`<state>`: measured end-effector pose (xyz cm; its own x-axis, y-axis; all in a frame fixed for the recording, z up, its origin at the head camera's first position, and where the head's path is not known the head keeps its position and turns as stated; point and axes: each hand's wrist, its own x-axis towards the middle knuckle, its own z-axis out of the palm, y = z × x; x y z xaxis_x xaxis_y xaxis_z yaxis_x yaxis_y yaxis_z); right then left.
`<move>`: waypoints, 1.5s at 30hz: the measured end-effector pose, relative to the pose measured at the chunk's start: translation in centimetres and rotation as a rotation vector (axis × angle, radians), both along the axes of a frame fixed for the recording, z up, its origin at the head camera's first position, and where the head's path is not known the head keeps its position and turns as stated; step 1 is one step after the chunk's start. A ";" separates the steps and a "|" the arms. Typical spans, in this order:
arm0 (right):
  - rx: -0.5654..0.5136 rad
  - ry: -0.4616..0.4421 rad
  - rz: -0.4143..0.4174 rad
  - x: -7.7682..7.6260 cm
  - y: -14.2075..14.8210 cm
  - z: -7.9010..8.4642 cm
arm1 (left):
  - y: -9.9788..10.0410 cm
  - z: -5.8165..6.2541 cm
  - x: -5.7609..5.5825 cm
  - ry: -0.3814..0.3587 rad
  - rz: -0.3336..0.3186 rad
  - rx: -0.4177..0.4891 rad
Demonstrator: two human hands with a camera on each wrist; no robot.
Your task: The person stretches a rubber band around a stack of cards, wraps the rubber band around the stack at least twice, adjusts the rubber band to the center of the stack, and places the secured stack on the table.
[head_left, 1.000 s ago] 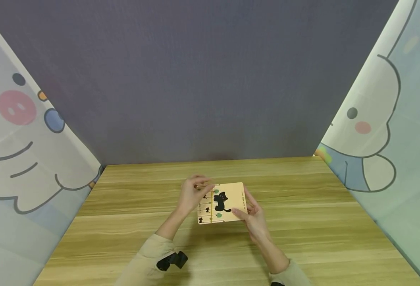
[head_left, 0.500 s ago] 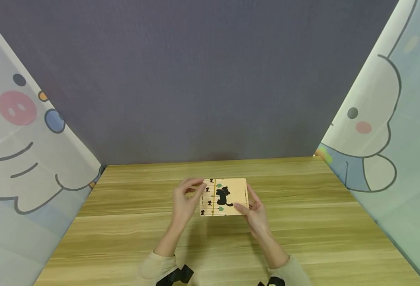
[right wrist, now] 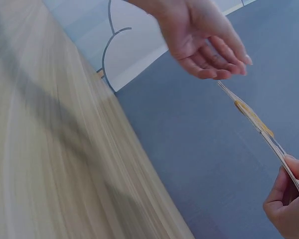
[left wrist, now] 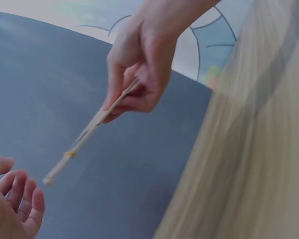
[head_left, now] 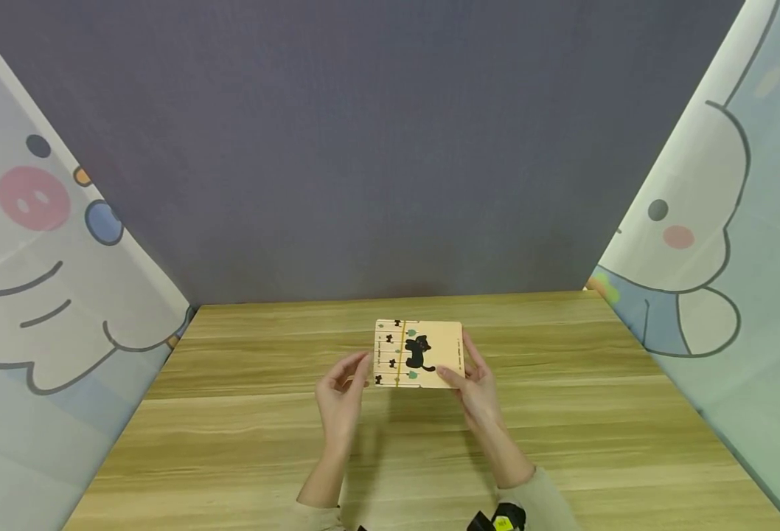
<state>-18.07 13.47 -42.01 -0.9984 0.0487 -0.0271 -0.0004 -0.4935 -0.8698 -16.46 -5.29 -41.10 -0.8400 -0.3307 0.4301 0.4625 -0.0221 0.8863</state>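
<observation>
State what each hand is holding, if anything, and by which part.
The right hand holds the flat cat-printed item by its right end, away from the yellow band; the left hand holds nothing.

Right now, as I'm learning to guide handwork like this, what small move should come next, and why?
Probably lower the cat-print booklet onto the wood-grain tabletop. The yellow band already runs across it, the left hand is beside it without touching, and only the right hand holds it up.
</observation>
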 end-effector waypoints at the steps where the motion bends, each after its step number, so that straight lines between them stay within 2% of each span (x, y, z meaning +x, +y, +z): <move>1: 0.002 -0.005 -0.004 0.0 0.0 0.1 | -0.1 -1.2 -0.4 0.026 -0.007 0.032; 2: 0.002 -0.010 -0.009 -0.1 0.0 0.1 | -0.1 -2.3 -0.7 0.041 -0.005 0.061; 5: 0.005 -0.017 -0.019 -0.2 0.0 0.3 | -0.3 -6.9 -2.4 0.051 0.017 0.109; 7: 0.019 -0.022 -0.024 -0.2 0.0 0.4 | -0.3 -10.0 -3.6 0.002 0.040 0.141; 9: 0.029 -0.020 -0.026 -0.2 -0.1 0.5 | -0.2 -11.7 -4.2 -0.048 0.043 0.178; 11: 0.028 -0.020 -0.031 -0.2 -0.2 0.6 | 0.1 -12.5 -4.4 -0.087 0.032 0.235; 14: 0.021 -0.019 -0.036 -0.2 -0.3 0.7 | 0.8 -12.7 -4.1 -0.141 0.012 0.288; 15: 0.013 -0.019 -0.038 -0.2 -0.3 0.7 | 1.0 -12.6 -4.0 -0.179 0.016 0.295; 21: -0.009 -0.010 -0.036 -0.2 -0.5 0.9 | 2.4 -12.1 -3.5 -0.273 -0.034 0.381; 25: -0.010 -0.005 -0.036 -0.2 -0.7 0.9 | 3.1 -12.1 -3.6 -0.317 -0.037 0.409; 31: 0.025 -0.012 -0.054 -0.3 -1.1 0.7 | 3.6 -12.7 -3.8 -0.312 -0.011 0.367; 36: 0.042 -0.013 -0.066 -0.3 -1.2 0.5 | 3.9 -12.6 -3.6 -0.327 0.005 0.342; 42: 0.040 0.008 -0.023 0.0 -1.5 0.6 | 4.9 -12.4 -3.1 -0.382 -0.073 0.351; 45: 0.037 0.010 -0.015 0.1 -1.6 0.7 | 5.0 -12.5 -3.0 -0.395 -0.087 0.346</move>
